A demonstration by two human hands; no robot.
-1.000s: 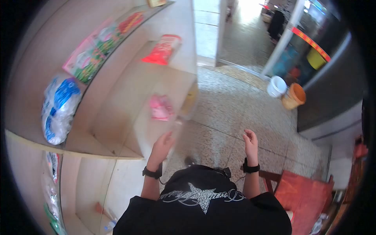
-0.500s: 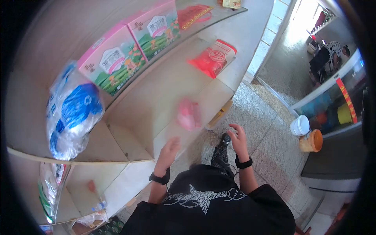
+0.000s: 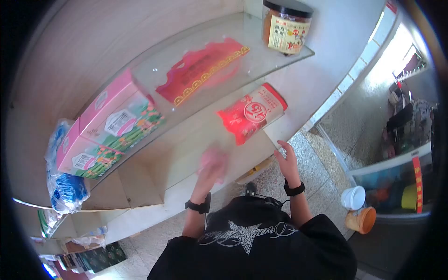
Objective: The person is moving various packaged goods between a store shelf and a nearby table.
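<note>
My left hand (image 3: pixel 210 176), smeared by motion, is closed on a crumpled pink cloth (image 3: pixel 213 157) at the front of the white lower shelf (image 3: pixel 184 161). The cloth is blurred, and the fingers partly cover it. Off to the right, my right hand (image 3: pixel 287 161) is held up near the shelf's end, its fingers apart and nothing in them. A red and white packet (image 3: pixel 255 112) lies on the lower shelf, beyond both hands.
On the glass shelf (image 3: pixel 154 65) above are pink boxes (image 3: pixel 112 121), a red cut-out decoration (image 3: pixel 203 70) and a black-lidded jar (image 3: pixel 287 29). Blue-and-white plastic-wrapped goods (image 3: pixel 69 189) sit at left. White (image 3: pixel 353 198) and orange (image 3: pixel 360 220) buckets stand on the floor.
My left hand has reached the pink cloth, which lay apart from it before. The camera view has turned, bringing the jar and the whole red decoration into sight. My right hand stays open.
</note>
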